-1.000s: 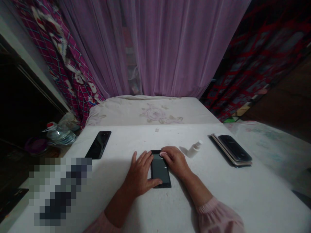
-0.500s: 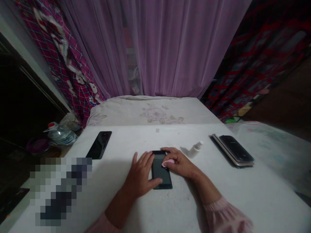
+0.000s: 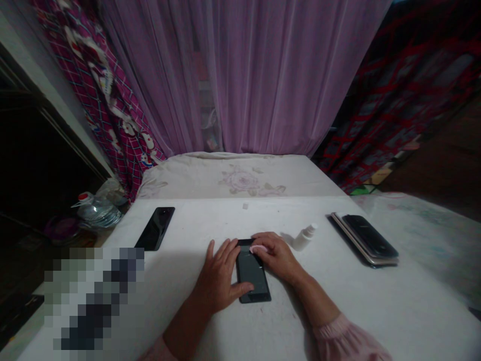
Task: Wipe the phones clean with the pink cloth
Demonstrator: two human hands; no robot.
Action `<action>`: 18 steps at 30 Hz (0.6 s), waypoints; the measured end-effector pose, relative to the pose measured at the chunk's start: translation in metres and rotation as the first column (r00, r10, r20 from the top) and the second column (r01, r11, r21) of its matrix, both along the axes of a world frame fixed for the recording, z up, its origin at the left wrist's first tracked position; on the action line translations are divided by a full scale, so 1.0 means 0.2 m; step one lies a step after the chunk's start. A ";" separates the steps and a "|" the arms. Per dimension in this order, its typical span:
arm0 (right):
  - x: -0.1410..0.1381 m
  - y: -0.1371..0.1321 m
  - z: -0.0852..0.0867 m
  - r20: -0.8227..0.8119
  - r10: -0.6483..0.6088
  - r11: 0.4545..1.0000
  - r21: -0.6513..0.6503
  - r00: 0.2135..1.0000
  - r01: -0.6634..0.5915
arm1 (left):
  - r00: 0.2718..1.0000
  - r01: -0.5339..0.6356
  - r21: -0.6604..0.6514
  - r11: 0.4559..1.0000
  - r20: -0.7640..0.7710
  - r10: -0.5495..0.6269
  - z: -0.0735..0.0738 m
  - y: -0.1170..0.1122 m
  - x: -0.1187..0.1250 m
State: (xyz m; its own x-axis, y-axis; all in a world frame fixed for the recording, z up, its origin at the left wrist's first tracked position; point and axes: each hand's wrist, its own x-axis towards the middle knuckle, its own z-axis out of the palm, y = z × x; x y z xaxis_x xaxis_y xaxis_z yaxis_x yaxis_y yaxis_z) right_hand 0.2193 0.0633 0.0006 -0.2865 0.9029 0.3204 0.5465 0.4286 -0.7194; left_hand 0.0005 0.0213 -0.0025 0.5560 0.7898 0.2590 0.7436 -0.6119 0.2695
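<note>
A dark smartphone [image 3: 252, 276] lies screen up on the white tabletop in front of me. My left hand [image 3: 218, 276] is open along its left edge, fingers stretched and the thumb resting on the lower part of the screen. Between the thumb and fingers of my right hand [image 3: 277, 256] is a small pink cloth [image 3: 259, 248], pressed on the upper right of the screen; the hand partly hides it, and its material is hard to make out. A small white spray bottle [image 3: 305, 237] stands just right of that hand.
Another black phone [image 3: 156, 228] lies at the left. At the right is a stack of several phones [image 3: 364, 238]. A tiny pale square [image 3: 245, 206] lies farther back. Purple curtains [image 3: 281, 75] hang behind the table; a large water bottle [image 3: 98, 210] stands beyond its left side.
My right hand has slid the pink cloth up the screen towards the phone's top. My left hand stays at the left edge. The whole view has shifted slightly.
</note>
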 end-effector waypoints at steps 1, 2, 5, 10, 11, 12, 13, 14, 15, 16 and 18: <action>0.01 0.00 0.00 -0.015 0.029 0.999 -0.025 0.999 -0.029 | 1.000 0.001 0.000 1.000 -0.001 -0.001 0.00 0.00 0.00; 0.02 0.00 0.01 -0.023 0.056 0.997 -0.050 0.998 -0.057 | 1.000 0.001 -0.001 1.000 -0.004 -0.001 0.00 0.00 0.00; 0.04 0.00 0.01 -0.014 0.104 0.989 -0.105 0.994 -0.105 | 1.000 -0.002 0.010 1.000 -0.008 0.002 0.01 0.00 -0.01; 0.02 0.00 -0.01 0.016 0.057 0.997 -0.057 0.998 -0.056 | 1.000 -0.013 0.022 1.000 0.001 0.013 0.00 0.00 -0.01; 0.01 0.00 -0.02 0.020 0.017 0.999 -0.037 1.000 -0.016 | 1.000 -0.018 0.017 1.000 0.004 0.018 0.00 0.00 -0.01; 0.00 0.00 -0.02 0.025 -0.030 0.999 -0.018 0.999 0.030 | 1.000 -0.022 0.011 1.000 0.007 0.022 0.00 0.00 -0.01; -0.01 0.00 -0.03 0.033 -0.076 0.997 -0.002 0.997 0.076 | 1.000 -0.025 0.005 1.000 0.010 0.025 0.00 0.00 -0.01; -0.02 0.00 -0.03 0.042 -0.114 0.993 0.011 0.993 0.114 | 1.000 -0.028 0.000 1.000 0.012 0.028 0.00 -0.01 -0.01; -0.03 0.00 -0.03 0.049 -0.141 0.990 0.021 0.989 0.140 | 0.999 -0.030 -0.006 1.000 0.010 0.031 0.00 -0.01 -0.01; -0.04 0.00 -0.03 0.054 -0.155 0.988 0.028 0.986 0.154 | 0.999 -0.032 -0.012 0.999 0.007 0.032 0.00 -0.01 -0.01; -0.03 0.00 -0.02 0.054 -0.148 0.989 0.020 0.988 0.147 | 0.999 -0.035 -0.014 0.999 0.004 0.035 0.01 -0.01 -0.01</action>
State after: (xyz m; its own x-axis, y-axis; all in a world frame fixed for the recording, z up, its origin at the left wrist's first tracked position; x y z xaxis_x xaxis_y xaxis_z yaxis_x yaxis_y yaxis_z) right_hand 0.2125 0.0636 -0.0037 -0.1685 0.9314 0.3226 0.6434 0.3519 -0.6799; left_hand -0.0005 0.0201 -0.0008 0.5271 0.8123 0.2496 0.7634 -0.5817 0.2810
